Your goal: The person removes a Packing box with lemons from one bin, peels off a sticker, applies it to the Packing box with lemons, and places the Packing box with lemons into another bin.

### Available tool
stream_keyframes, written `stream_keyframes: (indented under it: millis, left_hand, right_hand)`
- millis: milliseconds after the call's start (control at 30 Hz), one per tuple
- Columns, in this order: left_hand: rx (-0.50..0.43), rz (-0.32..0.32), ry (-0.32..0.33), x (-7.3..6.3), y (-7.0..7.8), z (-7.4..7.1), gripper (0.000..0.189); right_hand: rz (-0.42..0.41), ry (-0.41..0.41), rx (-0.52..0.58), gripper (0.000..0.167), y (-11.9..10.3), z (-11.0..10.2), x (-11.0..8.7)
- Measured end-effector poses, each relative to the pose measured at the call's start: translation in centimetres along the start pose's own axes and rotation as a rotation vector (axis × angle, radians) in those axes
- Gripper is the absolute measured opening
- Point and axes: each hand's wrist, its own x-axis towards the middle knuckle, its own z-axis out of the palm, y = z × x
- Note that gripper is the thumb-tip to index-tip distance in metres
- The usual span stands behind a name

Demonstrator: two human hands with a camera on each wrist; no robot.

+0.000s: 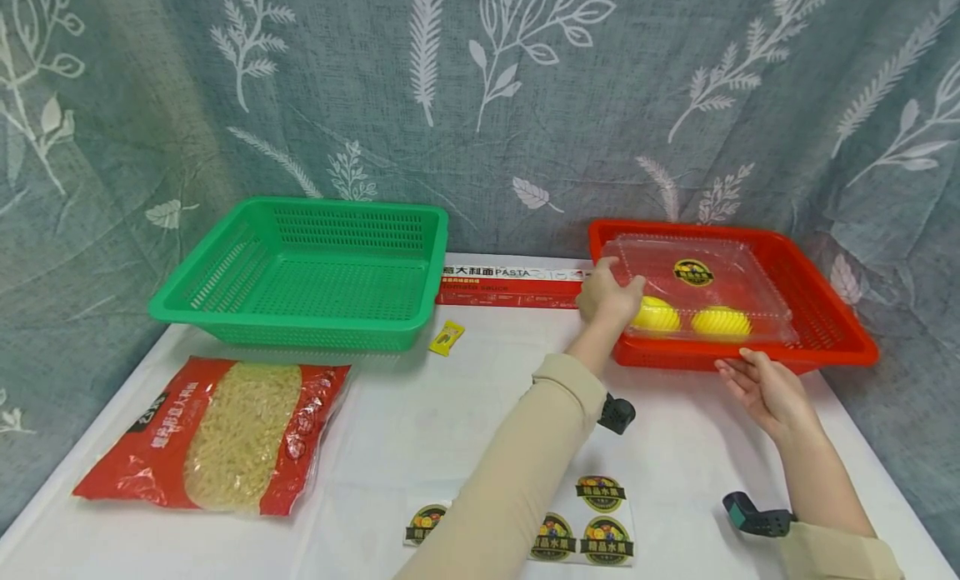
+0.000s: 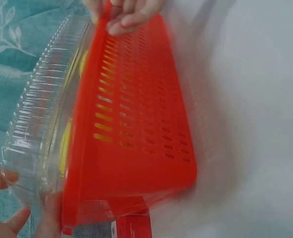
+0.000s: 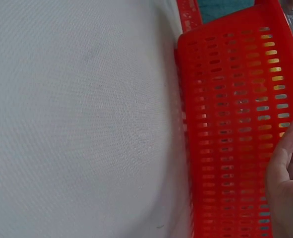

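Note:
A clear plastic fruit box (image 1: 731, 267) with a black round label (image 1: 693, 272) rests tilted in the red basket (image 1: 832, 313). Two yellow netted pieces (image 1: 720, 321) show through its front. My left hand (image 1: 609, 297) holds the box's left end, fingers spread over the clear side (image 2: 37, 114) near the basket's corner. At the basket's front rim is my right hand (image 1: 772, 392), with one digit over the rim and the other fingers bent outside against the slotted wall (image 3: 230, 129). Part of that hand (image 2: 131, 15) shows at the top of the left wrist view.
A green basket (image 1: 431, 272) stands at the back left, with a red pasta bag (image 1: 157, 447) before it. Between the baskets lie a red and white pasta box (image 1: 510, 288) and a small yellow packet (image 1: 447, 337). A sticker sheet (image 1: 622, 513) lies in front, partly behind my left sleeve.

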Motion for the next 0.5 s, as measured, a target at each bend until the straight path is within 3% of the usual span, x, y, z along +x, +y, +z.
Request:
stream_keyframes:
  millis: [500]
  left_hand:
    - [0.196,0.093,0.105,-0.23,0.35,1.04,0.040]
  right_hand:
    - [-0.009,-0.002,-0.011,0.012,-0.15,-0.19,0.18]
